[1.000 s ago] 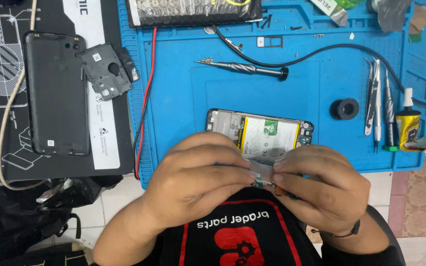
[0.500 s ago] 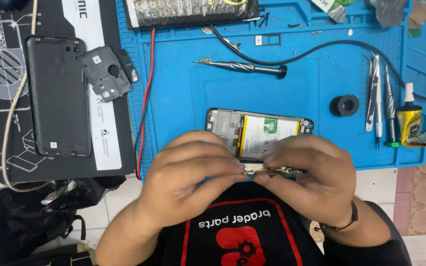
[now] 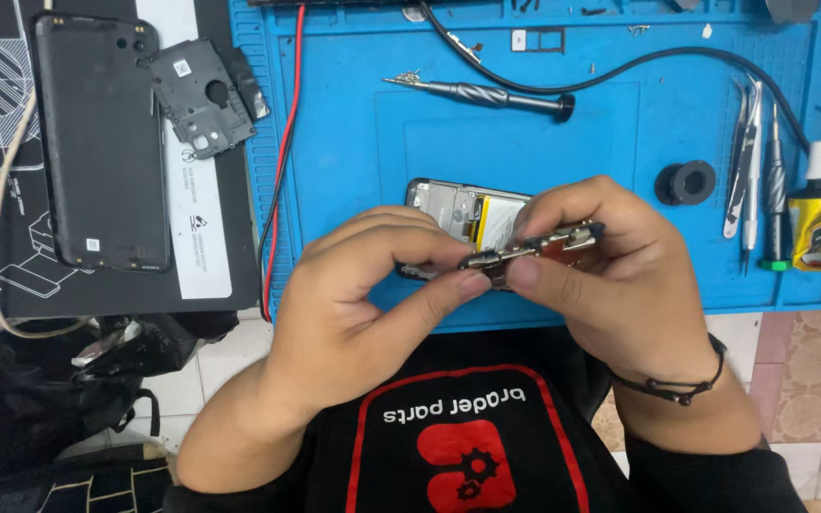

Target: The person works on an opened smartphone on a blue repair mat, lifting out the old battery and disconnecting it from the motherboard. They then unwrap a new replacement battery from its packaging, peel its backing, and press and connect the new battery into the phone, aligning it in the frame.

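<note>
Fingers of both hands pinch a small, narrow metal-and-board part [image 3: 534, 249] between them, held edge-on just above the near edge of the blue work mat [image 3: 363, 142]. On the left hand [image 3: 363, 294] the thumb and forefinger close on the part's left end; the right hand [image 3: 610, 275], with a dark cord bracelet [image 3: 672, 388] at its wrist, grips the other end with its thumb below and curled fingers on top. Directly behind the hands, partly hidden by them, an opened phone [image 3: 467, 211] lies on the mat with its insides showing. Farther back on the mat rests a screwdriver [image 3: 482, 92], and to the right a small black ring [image 3: 686, 181], tweezers [image 3: 748, 157] and a yellow glue tube [image 3: 812, 214]. Off the mat to the left lie a dark phone back cover [image 3: 97, 142] and a black inner frame piece [image 3: 200, 95].
</note>
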Tool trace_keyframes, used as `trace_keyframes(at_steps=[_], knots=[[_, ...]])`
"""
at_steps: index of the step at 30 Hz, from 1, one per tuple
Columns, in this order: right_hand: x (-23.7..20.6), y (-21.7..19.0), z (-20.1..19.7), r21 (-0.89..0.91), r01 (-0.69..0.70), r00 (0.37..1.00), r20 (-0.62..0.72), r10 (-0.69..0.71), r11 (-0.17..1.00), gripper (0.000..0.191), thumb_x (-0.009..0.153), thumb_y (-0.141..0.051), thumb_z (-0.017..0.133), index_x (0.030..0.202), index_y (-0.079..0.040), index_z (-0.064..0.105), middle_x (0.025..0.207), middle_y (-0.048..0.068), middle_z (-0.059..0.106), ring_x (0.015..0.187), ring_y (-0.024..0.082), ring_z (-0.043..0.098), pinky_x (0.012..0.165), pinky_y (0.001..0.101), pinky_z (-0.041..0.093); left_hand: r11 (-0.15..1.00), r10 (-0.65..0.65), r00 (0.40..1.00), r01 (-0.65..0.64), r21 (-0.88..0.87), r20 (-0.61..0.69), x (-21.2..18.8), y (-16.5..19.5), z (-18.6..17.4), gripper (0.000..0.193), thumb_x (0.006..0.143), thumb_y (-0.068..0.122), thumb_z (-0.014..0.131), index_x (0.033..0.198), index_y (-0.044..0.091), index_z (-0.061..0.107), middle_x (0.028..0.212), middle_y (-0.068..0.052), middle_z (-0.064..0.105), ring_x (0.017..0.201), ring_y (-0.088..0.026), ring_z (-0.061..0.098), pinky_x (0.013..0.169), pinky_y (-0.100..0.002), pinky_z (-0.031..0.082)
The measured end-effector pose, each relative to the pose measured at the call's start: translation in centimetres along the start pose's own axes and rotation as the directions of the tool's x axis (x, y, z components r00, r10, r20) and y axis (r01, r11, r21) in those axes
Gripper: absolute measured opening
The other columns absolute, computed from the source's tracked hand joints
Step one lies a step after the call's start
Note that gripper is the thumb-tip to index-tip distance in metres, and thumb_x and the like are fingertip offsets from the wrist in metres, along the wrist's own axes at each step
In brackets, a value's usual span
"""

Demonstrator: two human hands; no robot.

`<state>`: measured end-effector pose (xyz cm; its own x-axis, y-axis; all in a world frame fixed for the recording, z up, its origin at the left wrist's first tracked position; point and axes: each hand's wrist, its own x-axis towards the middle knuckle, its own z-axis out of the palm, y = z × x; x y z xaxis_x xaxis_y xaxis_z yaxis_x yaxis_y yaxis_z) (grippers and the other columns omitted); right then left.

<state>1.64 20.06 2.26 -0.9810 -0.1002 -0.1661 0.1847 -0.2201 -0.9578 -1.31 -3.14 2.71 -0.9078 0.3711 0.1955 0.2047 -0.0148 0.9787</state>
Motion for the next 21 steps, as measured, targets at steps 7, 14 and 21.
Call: trace_keyframes(at_steps=[7,14,21], knots=[[0.9,-1.4,1.7,-0.248,0.038,0.999,0.008,-0.037,0.968,0.031,0.091,0.008,0.077,0.115,0.000,0.061,0.109,0.007,0.066,0.100,0.013,0.066,0.090,0.0275,0.057,0.998,-0.052,0.994,0.056,0.042,-0.093,-0.3,-0.1,0.0,0.019,0.096,0.003,0.081,0.112,0.002,0.071,0.104,-0.008,0.074,0.093,-0.013,0.069,0.084,-0.025,0.057],[3.6,-4.5,0.5,-0.570,0.140,0.988,0.025,-0.153,0.809,0.043,0.088,-0.001,0.073,0.127,-0.001,0.056,0.110,0.002,0.062,0.104,0.010,0.063,0.096,0.0245,0.055,0.881,0.167,0.922,0.019,0.473,-0.349,-0.8,-0.8,-2.3,0.013,0.100,0.003,0.083,0.108,0.000,0.072,0.101,-0.009,0.073,0.085,-0.014,0.068,0.077,-0.024,0.055],[8.0,-4.9,-1.2,-0.856,0.339,0.923,0.224,-0.311,0.391,0.023,0.101,0.000,0.072,0.121,0.002,0.063,0.104,0.009,0.071,0.096,0.017,0.071,0.084,0.0286,0.057,0.785,0.241,0.862,0.098,0.612,-0.446,-1.2,-2.4,-2.6,0.012,0.098,0.004,0.086,0.104,0.002,0.076,0.100,-0.008,0.071,0.087,-0.020,0.063,0.075,-0.030,0.048]])
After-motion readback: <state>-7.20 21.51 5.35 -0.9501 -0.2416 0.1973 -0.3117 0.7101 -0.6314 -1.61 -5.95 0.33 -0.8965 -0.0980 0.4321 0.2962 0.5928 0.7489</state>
